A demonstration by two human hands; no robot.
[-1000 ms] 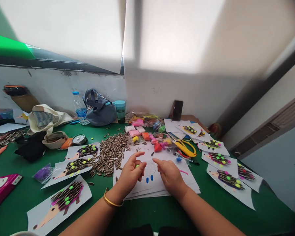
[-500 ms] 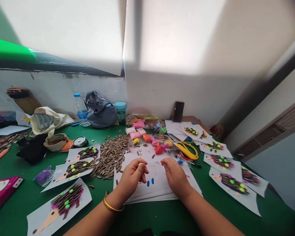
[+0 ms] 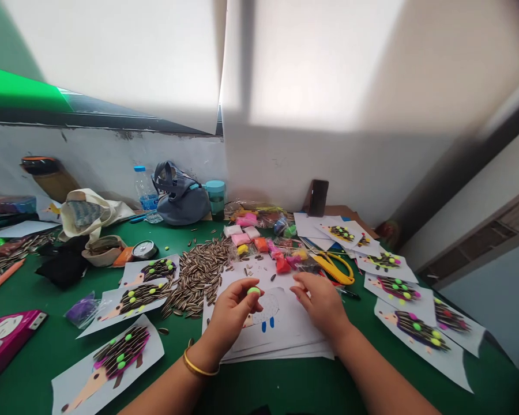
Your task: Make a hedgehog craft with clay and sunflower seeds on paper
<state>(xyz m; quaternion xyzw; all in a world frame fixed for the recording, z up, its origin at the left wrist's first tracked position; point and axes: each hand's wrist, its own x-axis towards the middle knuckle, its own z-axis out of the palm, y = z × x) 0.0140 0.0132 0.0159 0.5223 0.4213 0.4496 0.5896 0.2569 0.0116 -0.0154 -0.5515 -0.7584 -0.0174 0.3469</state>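
Between the thumb and fingers of my left hand (image 3: 233, 308) is a small yellow-green ball of clay (image 3: 254, 291). My right hand (image 3: 322, 302) hovers over the right part of the paper stack, its thumb and index finger close together; anything between them is too small to make out. Below and between the hands lies the top sheet (image 3: 285, 337), with a dotted animal outline (image 3: 268, 306) and two blue clay legs (image 3: 268, 326). Its pinkish head is partly covered by my left hand. Striped sunflower seeds (image 3: 199, 276) are heaped left of the sheet.
Finished hedgehog pictures lie at left (image 3: 84, 380) and right (image 3: 450, 369). Behind the sheet are bagged coloured clays (image 3: 282, 264) and yellow-handled scissors (image 3: 337, 268). A phone (image 3: 318, 197) leans on the wall. A blue bag (image 3: 184, 204) and bottle (image 3: 146, 193) stand back left.
My right hand has shifted right, away from the left. The green ball in my left hand now shows more fully. The whole view has shifted slightly.
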